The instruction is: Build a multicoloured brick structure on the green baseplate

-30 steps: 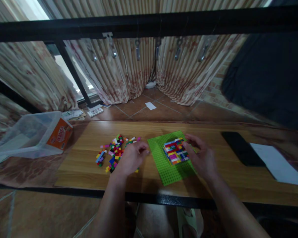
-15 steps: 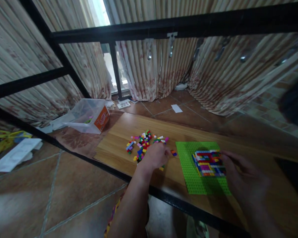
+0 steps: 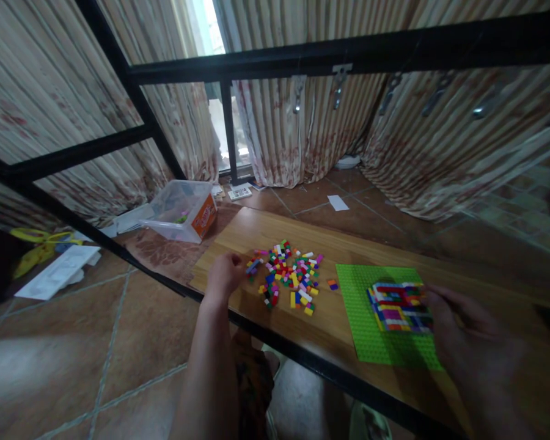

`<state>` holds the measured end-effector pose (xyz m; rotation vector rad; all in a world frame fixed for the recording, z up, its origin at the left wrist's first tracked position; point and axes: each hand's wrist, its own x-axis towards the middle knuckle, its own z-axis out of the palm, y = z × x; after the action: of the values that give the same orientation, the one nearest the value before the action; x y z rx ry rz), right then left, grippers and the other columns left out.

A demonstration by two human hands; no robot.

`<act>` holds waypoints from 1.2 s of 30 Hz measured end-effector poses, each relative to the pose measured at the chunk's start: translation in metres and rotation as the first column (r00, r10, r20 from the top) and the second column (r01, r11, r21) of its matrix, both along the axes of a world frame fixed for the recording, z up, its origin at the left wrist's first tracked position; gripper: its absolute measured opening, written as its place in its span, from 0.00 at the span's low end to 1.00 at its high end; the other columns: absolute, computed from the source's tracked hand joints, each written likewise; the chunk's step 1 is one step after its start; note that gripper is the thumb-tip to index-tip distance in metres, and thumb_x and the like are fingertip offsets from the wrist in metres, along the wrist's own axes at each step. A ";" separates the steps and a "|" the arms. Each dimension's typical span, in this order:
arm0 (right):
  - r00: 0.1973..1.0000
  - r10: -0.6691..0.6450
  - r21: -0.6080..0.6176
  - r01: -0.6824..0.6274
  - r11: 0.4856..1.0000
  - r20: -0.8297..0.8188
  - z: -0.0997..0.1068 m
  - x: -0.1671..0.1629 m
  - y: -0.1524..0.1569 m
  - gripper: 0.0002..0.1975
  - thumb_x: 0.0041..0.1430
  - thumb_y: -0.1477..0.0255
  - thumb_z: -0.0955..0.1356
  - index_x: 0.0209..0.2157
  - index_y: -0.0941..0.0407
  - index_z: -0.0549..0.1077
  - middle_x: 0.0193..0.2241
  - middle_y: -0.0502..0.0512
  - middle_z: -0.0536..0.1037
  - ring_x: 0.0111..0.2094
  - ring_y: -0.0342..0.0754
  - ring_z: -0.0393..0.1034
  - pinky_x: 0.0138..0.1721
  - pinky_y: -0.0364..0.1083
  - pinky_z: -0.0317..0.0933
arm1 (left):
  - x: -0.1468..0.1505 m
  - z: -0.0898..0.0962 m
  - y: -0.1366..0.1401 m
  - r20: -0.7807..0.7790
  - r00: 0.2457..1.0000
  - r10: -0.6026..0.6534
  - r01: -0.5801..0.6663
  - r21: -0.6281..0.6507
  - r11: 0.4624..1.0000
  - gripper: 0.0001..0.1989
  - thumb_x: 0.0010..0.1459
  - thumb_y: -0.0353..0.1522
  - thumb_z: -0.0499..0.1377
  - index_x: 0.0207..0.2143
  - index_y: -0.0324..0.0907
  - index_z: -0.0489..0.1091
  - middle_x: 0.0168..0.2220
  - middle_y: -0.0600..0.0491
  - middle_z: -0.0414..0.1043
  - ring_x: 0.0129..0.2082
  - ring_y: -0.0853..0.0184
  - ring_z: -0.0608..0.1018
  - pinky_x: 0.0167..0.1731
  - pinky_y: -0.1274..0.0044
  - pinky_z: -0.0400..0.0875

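My left hand is over the left side of the wooden board, fingers curled together; whether a small piece is between them is hidden. Right beside its fingertips lie the outermost bricks of a loose heap of small toy bricks in many colours. A green studded baseplate lies to the right of the heap, bearing a block of stacked toy bricks. My right hand grips the right edge of this stack with thumb and fingers, partly hiding it.
A clear plastic box with an orange label stands beyond the board's left end, some pieces inside. Black metal bars cross in front of striped curtains. White packaging lies on the tiled floor at left.
My left hand has moved left from the middle of the brick heap to its left edge, uncovering the bricks. My right hand stays at the stack. The view has shifted slightly.
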<state>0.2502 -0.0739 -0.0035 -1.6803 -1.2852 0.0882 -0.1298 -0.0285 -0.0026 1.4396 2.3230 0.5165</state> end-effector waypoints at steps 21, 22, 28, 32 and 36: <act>0.999 0.010 -0.036 -0.012 0.999 -0.050 0.005 -0.011 0.000 0.16 0.54 0.60 0.68 0.36 0.55 0.80 0.34 0.55 0.82 0.34 0.52 0.77 0.38 0.48 0.69 | 0.027 -0.009 0.003 0.164 0.946 -0.281 0.284 0.007 0.959 0.21 0.46 0.21 0.53 0.42 0.38 0.77 0.27 0.53 0.75 0.26 0.70 0.72 0.27 0.81 0.62; 0.999 0.016 -0.035 -0.018 0.999 -0.049 0.005 -0.010 -0.001 0.15 0.54 0.60 0.68 0.36 0.55 0.80 0.34 0.55 0.82 0.35 0.52 0.77 0.39 0.48 0.70 | 0.028 -0.010 0.003 0.184 0.937 -0.297 0.299 0.016 0.954 0.21 0.46 0.21 0.52 0.41 0.38 0.77 0.26 0.53 0.75 0.25 0.70 0.72 0.27 0.81 0.63; 0.994 0.046 0.017 -0.044 0.999 -0.098 0.000 -0.014 0.001 0.15 0.54 0.59 0.69 0.36 0.55 0.80 0.34 0.57 0.82 0.35 0.54 0.78 0.41 0.52 0.70 | 0.024 -0.010 0.002 0.273 0.928 -0.255 0.217 0.161 0.963 0.20 0.49 0.22 0.50 0.40 0.37 0.77 0.30 0.51 0.77 0.30 0.68 0.75 0.31 0.79 0.67; 0.974 0.202 0.054 -0.197 0.979 -0.103 0.003 -0.035 -0.002 0.15 0.57 0.60 0.67 0.37 0.54 0.79 0.35 0.56 0.82 0.36 0.52 0.77 0.42 0.52 0.70 | 0.027 0.009 -0.008 0.210 0.949 -0.237 0.204 0.169 0.964 0.16 0.53 0.25 0.53 0.41 0.36 0.77 0.34 0.49 0.78 0.33 0.67 0.77 0.34 0.78 0.67; 0.866 0.500 0.049 -0.499 0.866 -0.010 0.008 -0.073 -0.011 0.11 0.62 0.65 0.64 0.38 0.52 0.77 0.37 0.54 0.81 0.39 0.48 0.76 0.44 0.48 0.67 | 0.032 0.032 -0.029 0.124 0.949 -0.290 0.282 0.077 0.956 0.16 0.53 0.28 0.57 0.44 0.37 0.75 0.36 0.49 0.77 0.32 0.67 0.76 0.33 0.78 0.67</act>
<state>0.1768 -0.0852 0.0046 -1.2661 -1.6678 0.3836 -0.0977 -0.0580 0.0294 1.6787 1.9653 0.5804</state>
